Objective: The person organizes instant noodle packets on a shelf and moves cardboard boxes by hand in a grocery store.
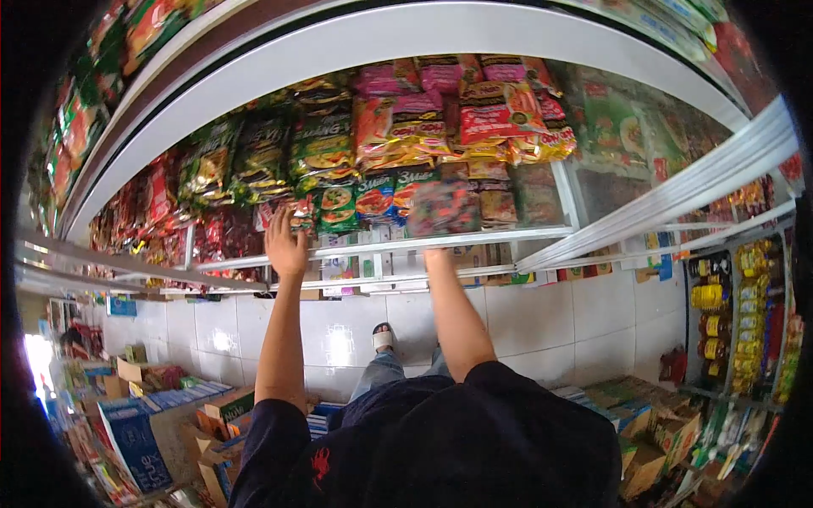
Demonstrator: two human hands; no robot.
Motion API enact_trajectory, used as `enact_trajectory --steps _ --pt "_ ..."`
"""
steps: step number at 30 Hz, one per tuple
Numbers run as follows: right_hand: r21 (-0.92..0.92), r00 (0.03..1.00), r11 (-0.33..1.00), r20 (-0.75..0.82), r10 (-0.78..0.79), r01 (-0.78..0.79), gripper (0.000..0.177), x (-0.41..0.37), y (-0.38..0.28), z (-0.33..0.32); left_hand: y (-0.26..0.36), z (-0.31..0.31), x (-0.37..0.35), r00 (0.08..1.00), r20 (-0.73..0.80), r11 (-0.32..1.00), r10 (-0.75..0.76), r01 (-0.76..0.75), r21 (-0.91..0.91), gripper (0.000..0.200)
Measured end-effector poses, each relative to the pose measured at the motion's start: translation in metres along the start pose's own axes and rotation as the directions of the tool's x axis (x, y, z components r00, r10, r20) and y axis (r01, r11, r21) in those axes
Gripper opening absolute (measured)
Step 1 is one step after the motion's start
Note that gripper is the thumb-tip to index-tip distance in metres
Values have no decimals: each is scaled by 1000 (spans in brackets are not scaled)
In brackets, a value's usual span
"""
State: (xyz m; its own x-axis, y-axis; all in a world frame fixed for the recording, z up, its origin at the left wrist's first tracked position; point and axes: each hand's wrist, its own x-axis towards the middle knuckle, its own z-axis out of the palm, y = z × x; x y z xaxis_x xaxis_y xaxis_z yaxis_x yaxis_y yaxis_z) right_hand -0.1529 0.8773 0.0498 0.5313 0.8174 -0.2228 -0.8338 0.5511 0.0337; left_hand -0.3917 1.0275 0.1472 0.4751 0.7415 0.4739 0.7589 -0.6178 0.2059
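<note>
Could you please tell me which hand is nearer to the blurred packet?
The right hand, at the near edge of the blurred packet, apparently holding it. The left hand is farther left, at the front rail.

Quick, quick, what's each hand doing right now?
Left hand: open, fingers spread a little at the shelf edge, holding nothing I can see.
Right hand: holding a blurry packet, which hides its fingers.

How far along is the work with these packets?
Partway, I'd guess. Green packets already sit in rows behind the front rail. The right hand holds a motion-blurred packet, not yet set down; whether more are left, I cannot tell. The left hand is at the rail.
</note>
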Motion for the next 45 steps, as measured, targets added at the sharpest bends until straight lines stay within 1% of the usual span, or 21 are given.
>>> enact_trajectory --steps 6,8,9,10,12,13,14,16,18,20,22,23,24,27,30,32,36,40,42,44,45 --pt "-534 877 718 -107 468 -448 44 -62 93 -8 -1 -9 -5 995 -58 968 78 -89 -234 35" --pt "-689 773 455 -246 585 -564 45 -73 92 -7 6 -24 -35 986 -166 920 -30 -38 -391 33" --pt "-641 776 557 -97 623 -527 44 -82 90 -11 9 -25 -62 967 -200 868 -160 41 -495 34" --pt "-573 770 651 55 636 -497 43 -92 87 -15 1 -1 -98 906 -203 744 -372 160 -649 35" --pt "-422 806 752 80 587 -506 42 -109 91 -4 3 26 -155 658 368 154 -657 595 -789 47" --pt "-429 795 735 59 603 -525 42 -114 95 -12 7 40 -178 445 692 -245 -568 712 -659 58" --pt "-554 820 661 -68 569 -505 42 -116 99 -26 19 49 -185 447 850 -627 -279 585 -513 70" --pt "-932 923 269 -138 360 -244 42 -115 103 -36 42 18 -173 314 947 -860 59 497 -111 58" --pt "-839 940 -443 211 268 315 42 -109 95 -43 38 40 -182 480 853 -814 203 567 -125 48" --pt "-617 995 -783 12 99 85 41 -108 78 -29 33 38 -176 475 852 -757 218 634 -160 46" --pt "-434 960 -898 -215 179 70 25 -99 59 -6 18 35 -165 459 859 -681 228 705 -196 44" --pt "-752 944 -629 -30 330 196 19 -104 51 9 8 36 -155 494 861 -753 122 611 -245 43" --pt "-763 933 -585 66 354 276 14 -112 52 47 -3 39 -142 517 856 -810 11 506 -296 42" --pt "-503 841 -706 478 253 498 9 -114 39 116 -69 47 -98 556 815 -882 -165 287 -374 42" --pt "-383 790 -786 578 206 485 12 -81 21 144 -154 75 -56 644 581 -801 -497 -84 -592 44" --pt "-172 708 -885 672 216 433 21 -55 18 139 -161 11 -21 692 511 -833 -510 -250 -493 44" --pt "-126 761 -919 608 225 373 29 -32 17 112 -173 60 -38 740 530 -843 -414 -93 -529 44" --pt "-188 820 -934 550 156 304 28 -33 16 110 -79 32 -37 702 678 -942 -217 32 -334 41" --pt "-184 817 -930 550 171 318 27 -33 15 111 -65 95 -57 913 396 -993 97 59 107 43" --pt "-231 841 -933 528 119 277 27 -32 13 110 -65 24 -25 587 807 -963 -64 177 -204 42" --pt "-240 853 -934 510 111 265 26 -32 12 109 -87 56 -28 750 662 -993 19 91 -75 41"
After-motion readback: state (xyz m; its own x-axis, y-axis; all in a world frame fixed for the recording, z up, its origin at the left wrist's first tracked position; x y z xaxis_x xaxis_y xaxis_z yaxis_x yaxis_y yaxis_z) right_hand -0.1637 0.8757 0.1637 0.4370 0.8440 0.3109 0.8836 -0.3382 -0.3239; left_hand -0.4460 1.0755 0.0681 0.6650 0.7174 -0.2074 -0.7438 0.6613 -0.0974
